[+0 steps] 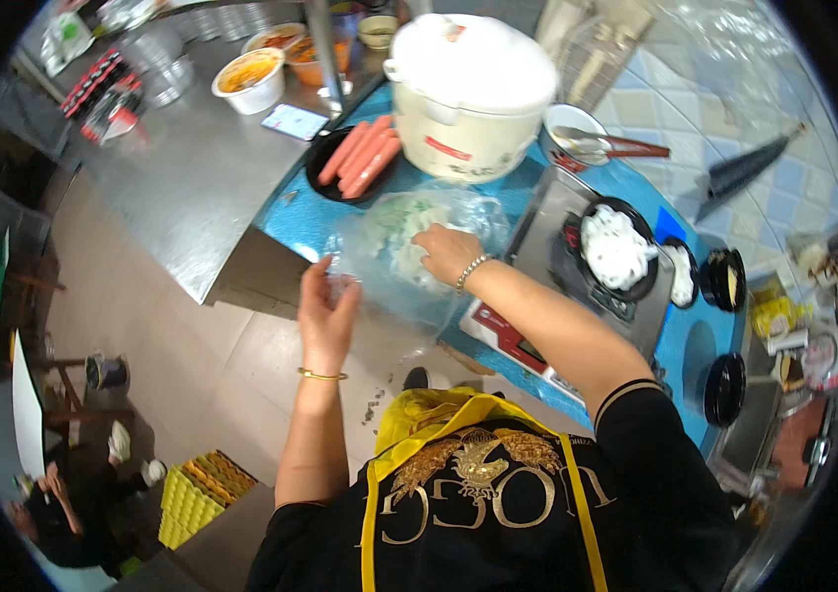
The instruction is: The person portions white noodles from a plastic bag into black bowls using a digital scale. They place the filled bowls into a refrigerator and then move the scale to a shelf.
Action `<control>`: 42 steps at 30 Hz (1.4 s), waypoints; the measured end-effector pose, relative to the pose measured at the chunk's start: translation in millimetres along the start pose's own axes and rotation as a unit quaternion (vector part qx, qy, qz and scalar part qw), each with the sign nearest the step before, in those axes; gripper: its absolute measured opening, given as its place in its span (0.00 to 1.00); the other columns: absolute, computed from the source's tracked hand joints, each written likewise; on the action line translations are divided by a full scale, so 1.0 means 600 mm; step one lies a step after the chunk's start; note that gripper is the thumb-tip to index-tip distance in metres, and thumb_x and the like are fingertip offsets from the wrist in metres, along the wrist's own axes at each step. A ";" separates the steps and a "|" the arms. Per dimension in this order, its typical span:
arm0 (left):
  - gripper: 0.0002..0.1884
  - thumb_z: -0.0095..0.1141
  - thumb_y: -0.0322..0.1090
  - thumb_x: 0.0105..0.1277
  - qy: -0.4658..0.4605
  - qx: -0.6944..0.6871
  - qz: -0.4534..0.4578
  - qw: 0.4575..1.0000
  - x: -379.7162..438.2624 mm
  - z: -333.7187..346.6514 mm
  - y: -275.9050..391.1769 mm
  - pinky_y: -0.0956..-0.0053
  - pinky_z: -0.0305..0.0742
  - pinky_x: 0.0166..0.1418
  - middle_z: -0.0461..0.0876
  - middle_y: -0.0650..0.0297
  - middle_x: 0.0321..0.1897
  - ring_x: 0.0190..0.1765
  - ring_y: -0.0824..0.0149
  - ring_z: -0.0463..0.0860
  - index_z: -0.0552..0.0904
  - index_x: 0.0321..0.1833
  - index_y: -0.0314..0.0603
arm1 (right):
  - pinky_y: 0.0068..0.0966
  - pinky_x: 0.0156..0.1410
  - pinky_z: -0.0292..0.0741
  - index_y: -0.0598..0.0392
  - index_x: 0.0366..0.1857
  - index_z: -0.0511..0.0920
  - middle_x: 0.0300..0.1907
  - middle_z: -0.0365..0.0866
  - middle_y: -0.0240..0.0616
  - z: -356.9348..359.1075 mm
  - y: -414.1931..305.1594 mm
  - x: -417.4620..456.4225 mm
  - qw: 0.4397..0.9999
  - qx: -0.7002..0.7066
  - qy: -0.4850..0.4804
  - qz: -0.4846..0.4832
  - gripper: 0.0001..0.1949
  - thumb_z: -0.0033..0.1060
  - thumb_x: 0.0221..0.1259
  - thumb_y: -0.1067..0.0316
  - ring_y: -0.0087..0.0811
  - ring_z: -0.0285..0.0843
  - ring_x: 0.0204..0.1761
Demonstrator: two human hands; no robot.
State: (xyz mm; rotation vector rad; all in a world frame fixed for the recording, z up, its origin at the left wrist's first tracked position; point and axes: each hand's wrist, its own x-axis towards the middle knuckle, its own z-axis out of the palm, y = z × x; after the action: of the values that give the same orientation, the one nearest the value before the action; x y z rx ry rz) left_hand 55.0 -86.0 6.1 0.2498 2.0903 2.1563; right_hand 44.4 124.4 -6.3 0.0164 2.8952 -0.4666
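A clear plastic bag (pixel 367 259) lies at the near edge of the blue-covered table, holding pale green and white food pieces (pixel 408 229), perhaps shredded vegetable. My right hand (pixel 448 255), with a beaded bracelet, reaches over the bag with its fingers at the food; whether they pinch any is hidden. Beside the bag's left edge is my left hand (pixel 326 314), fingers apart and nothing visible in it. To the right stands a red and white digital scale (pixel 508 337) by a metal tray (pixel 537 244). A black bowl of white food (pixel 617 248) rests on the tray.
A black bowl (pixel 323 159) holds several pink sausages (pixel 363 155) beside a large white lidded pot (pixel 471 111). Tongs (pixel 611 148) lie across a white bowl (pixel 563 122). A phone (pixel 295 122) lies on the steel counter (pixel 189 177). Another person (pixel 71 510) sits lower left.
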 end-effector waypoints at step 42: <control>0.34 0.65 0.34 0.43 -0.088 0.527 0.272 0.800 0.073 0.126 0.099 0.56 0.52 0.65 0.73 0.53 0.50 0.60 0.54 0.64 0.68 0.56 0.37 | 0.08 0.21 0.58 0.53 0.37 0.77 0.23 0.72 0.23 -0.334 -0.074 -0.080 0.787 0.535 0.281 -0.123 0.08 0.45 0.64 0.65 0.10 0.62 0.18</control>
State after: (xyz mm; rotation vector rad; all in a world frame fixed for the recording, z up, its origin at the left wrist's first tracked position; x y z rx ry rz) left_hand 28.9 -5.1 69.0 1.2011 3.0874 0.7414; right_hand 48.7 145.8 203.3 -0.0608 2.6310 -2.4225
